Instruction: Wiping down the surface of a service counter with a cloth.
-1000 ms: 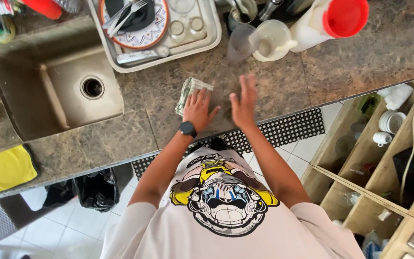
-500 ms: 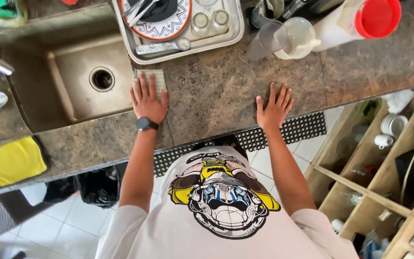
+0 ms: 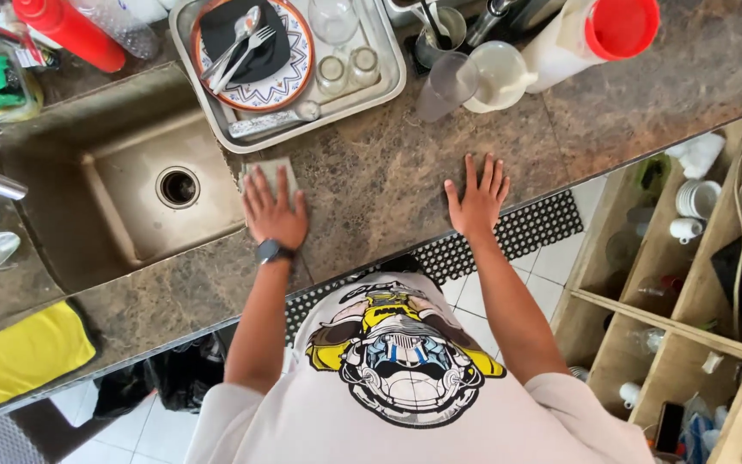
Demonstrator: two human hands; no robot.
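While the left hand [image 3: 272, 210] is pressing flat, fingers spread, on a cloth [image 3: 272, 163] at the sink's [image 3: 130, 206] 3 o'clock edge, the right hand [image 3: 477, 196] is lying open on the desk [image 3: 371, 185]. It seems to be wiping, and a further stroke is calling for steady pressure.

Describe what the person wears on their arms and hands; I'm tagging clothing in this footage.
Both hands are bare, no gloves. The left hand has a dark wristwatch with a black band just behind it. The right hand and its wrist carry nothing. Both forearms are uncovered; short white T-shirt sleeves end at the upper arms.
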